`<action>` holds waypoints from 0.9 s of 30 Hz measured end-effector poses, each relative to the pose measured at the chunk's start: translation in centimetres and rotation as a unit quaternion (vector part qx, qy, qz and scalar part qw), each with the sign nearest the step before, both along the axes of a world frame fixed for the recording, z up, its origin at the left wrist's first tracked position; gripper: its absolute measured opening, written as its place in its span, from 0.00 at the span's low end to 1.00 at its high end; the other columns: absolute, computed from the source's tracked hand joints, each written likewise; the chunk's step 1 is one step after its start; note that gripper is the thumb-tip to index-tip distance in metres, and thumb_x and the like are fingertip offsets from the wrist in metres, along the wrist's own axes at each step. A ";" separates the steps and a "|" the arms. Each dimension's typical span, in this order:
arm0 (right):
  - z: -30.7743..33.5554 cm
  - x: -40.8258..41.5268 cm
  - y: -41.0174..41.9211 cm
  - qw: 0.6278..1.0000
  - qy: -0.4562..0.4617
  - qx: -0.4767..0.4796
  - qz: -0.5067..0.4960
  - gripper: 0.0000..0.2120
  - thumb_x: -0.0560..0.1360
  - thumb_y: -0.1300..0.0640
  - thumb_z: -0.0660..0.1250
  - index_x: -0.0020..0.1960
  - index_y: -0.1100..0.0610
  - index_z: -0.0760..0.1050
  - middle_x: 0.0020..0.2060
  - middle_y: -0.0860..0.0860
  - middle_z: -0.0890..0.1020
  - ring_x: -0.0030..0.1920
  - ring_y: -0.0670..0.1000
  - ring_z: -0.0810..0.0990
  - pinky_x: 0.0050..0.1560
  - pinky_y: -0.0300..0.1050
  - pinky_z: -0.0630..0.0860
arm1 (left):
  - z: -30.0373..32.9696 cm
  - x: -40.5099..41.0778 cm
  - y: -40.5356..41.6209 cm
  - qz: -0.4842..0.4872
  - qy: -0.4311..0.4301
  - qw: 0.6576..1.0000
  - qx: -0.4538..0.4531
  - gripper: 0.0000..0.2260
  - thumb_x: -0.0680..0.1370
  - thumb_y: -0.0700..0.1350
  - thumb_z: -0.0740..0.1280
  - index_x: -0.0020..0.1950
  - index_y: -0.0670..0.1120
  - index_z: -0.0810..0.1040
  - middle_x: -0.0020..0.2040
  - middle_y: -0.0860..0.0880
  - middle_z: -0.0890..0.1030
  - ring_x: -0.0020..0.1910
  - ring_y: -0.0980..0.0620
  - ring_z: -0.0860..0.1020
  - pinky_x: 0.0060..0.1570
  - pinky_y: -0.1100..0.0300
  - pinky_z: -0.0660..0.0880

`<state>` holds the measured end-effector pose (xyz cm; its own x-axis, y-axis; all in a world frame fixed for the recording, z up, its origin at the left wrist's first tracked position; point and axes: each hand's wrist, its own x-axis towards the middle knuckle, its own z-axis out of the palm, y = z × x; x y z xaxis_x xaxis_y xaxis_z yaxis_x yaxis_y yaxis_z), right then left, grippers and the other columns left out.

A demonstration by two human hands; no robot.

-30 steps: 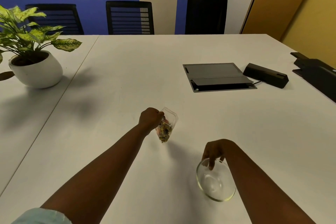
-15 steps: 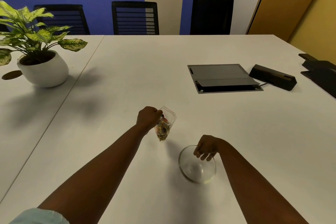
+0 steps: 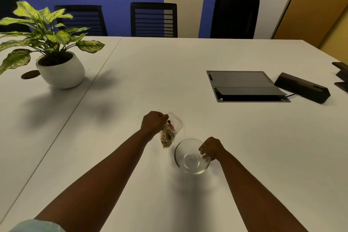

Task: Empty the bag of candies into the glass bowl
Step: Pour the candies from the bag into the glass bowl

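A clear plastic bag of mixed-colour candies (image 3: 169, 133) hangs from my left hand (image 3: 153, 123), which grips its upper edge in a closed fist; the candies sit bunched in the lower end. Just right of the bag stands an empty glass bowl (image 3: 190, 160) on the white table. My right hand (image 3: 211, 149) pinches the bowl's right rim with fingers curled over it. The bag's lower tip is close to the bowl's left rim, a little apart from it.
A potted plant in a white pot (image 3: 60, 71) stands at the far left. A grey cable hatch (image 3: 244, 85) and a black box (image 3: 303, 87) lie at the far right. Black chairs (image 3: 154, 19) line the table's far edge.
My right hand has slid the bowl left and away from me, bringing it beside the bag. The left hand has kept the bag roughly in place.
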<state>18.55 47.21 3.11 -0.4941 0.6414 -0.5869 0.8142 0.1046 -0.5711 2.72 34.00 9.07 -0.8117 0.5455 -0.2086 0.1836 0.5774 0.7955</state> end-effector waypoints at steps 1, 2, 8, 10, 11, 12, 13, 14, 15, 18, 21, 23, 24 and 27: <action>-0.1 -0.3 0.1 1.000 0.001 -0.001 -0.005 0.11 0.72 0.71 0.64 0.53 0.70 0.79 0.32 0.55 0.79 0.23 0.47 0.76 0.26 0.40 0.76 | 0.0 -0.2 0.1 0.001 -0.004 1.000 0.003 0.18 0.74 0.43 0.61 0.23 0.46 0.68 0.25 0.49 0.73 0.31 0.50 0.73 0.33 0.61 0.67; -0.2 -0.5 0.1 1.000 0.002 -0.002 -0.007 0.11 0.72 0.72 0.64 0.53 0.71 0.79 0.30 0.54 0.77 0.24 0.48 0.76 0.25 0.39 0.75 | -0.1 -0.3 0.2 0.003 -0.010 1.000 0.007 0.18 0.74 0.43 0.61 0.23 0.46 0.68 0.25 0.49 0.73 0.31 0.50 0.73 0.36 0.60 0.68; -1.0 -1.5 0.2 0.999 0.005 -0.019 -0.025 0.06 0.70 0.72 0.66 0.44 0.65 0.80 0.37 0.59 0.80 0.28 0.52 0.77 0.36 0.47 0.79 | 0.0 -0.8 1.2 0.010 -0.045 0.998 0.036 0.18 0.73 0.42 0.62 0.22 0.46 0.68 0.23 0.50 0.74 0.35 0.47 0.74 0.40 0.56 0.70; -1.3 -1.6 0.3 0.999 0.007 -0.038 -0.027 0.04 0.71 0.69 0.67 0.44 0.65 0.80 0.35 0.57 0.80 0.29 0.52 0.78 0.41 0.51 0.81 | 0.1 -0.8 1.4 0.003 -0.047 0.998 0.044 0.16 0.73 0.42 0.62 0.24 0.46 0.69 0.24 0.50 0.75 0.37 0.46 0.75 0.41 0.56 0.71; -1.2 -1.6 0.2 0.999 0.006 -0.049 -0.023 0.03 0.72 0.66 0.68 0.45 0.64 0.80 0.36 0.56 0.80 0.32 0.52 0.79 0.44 0.52 0.81 | 0.2 -0.8 1.5 -0.002 -0.047 0.998 0.048 0.15 0.73 0.42 0.62 0.25 0.45 0.70 0.27 0.48 0.75 0.37 0.46 0.75 0.42 0.56 0.72; -1.0 -1.8 0.2 0.999 -0.004 -0.044 -0.008 0.06 0.74 0.61 0.68 0.46 0.64 0.79 0.38 0.56 0.80 0.36 0.54 0.81 0.46 0.52 0.81 | 0.3 -0.8 1.7 -0.007 -0.046 0.997 0.055 0.14 0.73 0.42 0.62 0.26 0.45 0.70 0.28 0.46 0.74 0.38 0.46 0.75 0.43 0.55 0.73; -0.8 -2.0 0.3 1.000 -0.018 0.000 0.017 0.10 0.75 0.55 0.66 0.47 0.63 0.78 0.40 0.57 0.80 0.42 0.57 0.82 0.48 0.51 0.80 | 0.4 -0.7 1.8 -0.011 -0.048 0.997 0.064 0.14 0.73 0.41 0.61 0.27 0.45 0.70 0.29 0.45 0.73 0.37 0.45 0.74 0.44 0.54 0.74; -0.4 -2.3 0.4 0.998 -0.014 0.055 0.026 0.15 0.77 0.51 0.64 0.46 0.63 0.78 0.42 0.59 0.80 0.47 0.59 0.82 0.51 0.50 0.79 | 0.6 -0.7 2.0 -0.012 -0.053 0.995 0.078 0.15 0.73 0.41 0.61 0.26 0.45 0.68 0.30 0.44 0.72 0.36 0.45 0.74 0.43 0.54 0.75; 0.0 -2.5 0.4 0.995 0.022 0.102 0.008 0.17 0.77 0.49 0.62 0.43 0.63 0.79 0.43 0.60 0.80 0.48 0.59 0.81 0.55 0.51 0.78 | 0.7 -0.6 2.2 -0.012 -0.061 0.994 0.094 0.15 0.73 0.40 0.61 0.26 0.45 0.67 0.31 0.44 0.71 0.36 0.46 0.74 0.41 0.56 0.77; 1.0 -3.4 1.0 0.950 0.258 -0.051 -0.169 0.18 0.77 0.47 0.62 0.50 0.62 0.79 0.42 0.55 0.79 0.46 0.54 0.77 0.49 0.51 0.79 | 1.6 -0.3 2.8 -0.016 -0.108 0.983 0.151 0.16 0.74 0.38 0.59 0.25 0.46 0.65 0.29 0.47 0.71 0.33 0.48 0.77 0.32 0.63 0.77; 2.0 -3.3 1.0 0.889 0.318 -0.287 -0.161 0.24 0.77 0.39 0.56 0.58 0.58 0.75 0.48 0.56 0.80 0.49 0.55 0.79 0.52 0.50 0.76 | 2.2 0.0 3.3 -0.040 -0.184 0.960 0.209 0.17 0.76 0.36 0.56 0.26 0.47 0.63 0.19 0.55 0.71 0.31 0.55 0.83 0.33 0.62 0.79; 2.2 -3.1 0.8 0.844 0.332 -0.396 -0.145 0.29 0.75 0.35 0.54 0.57 0.58 0.76 0.49 0.58 0.82 0.48 0.58 0.81 0.51 0.54 0.78 | 2.2 0.3 3.4 -0.059 -0.210 0.949 0.228 0.17 0.77 0.36 0.55 0.28 0.46 0.64 0.15 0.54 0.71 0.30 0.57 0.84 0.30 0.64 0.81; 2.2 -3.0 0.8 0.825 0.341 -0.428 -0.139 0.31 0.74 0.34 0.53 0.57 0.58 0.77 0.49 0.59 0.83 0.48 0.59 0.82 0.50 0.55 0.79 | 2.1 0.5 3.5 -0.067 -0.215 0.947 0.230 0.17 0.77 0.36 0.55 0.28 0.46 0.64 0.15 0.54 0.71 0.31 0.57 0.85 0.29 0.65 0.80; 2.0 -2.7 1.0 0.825 0.344 -0.425 -0.141 0.24 0.75 0.37 0.57 0.51 0.54 0.80 0.44 0.55 0.85 0.44 0.54 0.83 0.42 0.48 0.80 | 1.4 0.8 3.3 -0.080 -0.213 0.950 0.213 0.18 0.78 0.38 0.57 0.28 0.46 0.66 0.20 0.55 0.73 0.30 0.59 0.84 0.33 0.63 0.80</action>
<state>15.83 48.18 5.09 -0.7987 0.2890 -0.5278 0.1906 -0.7104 -0.6774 3.50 37.31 10.48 -0.6030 0.7633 -0.2318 -0.1489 0.1777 0.9728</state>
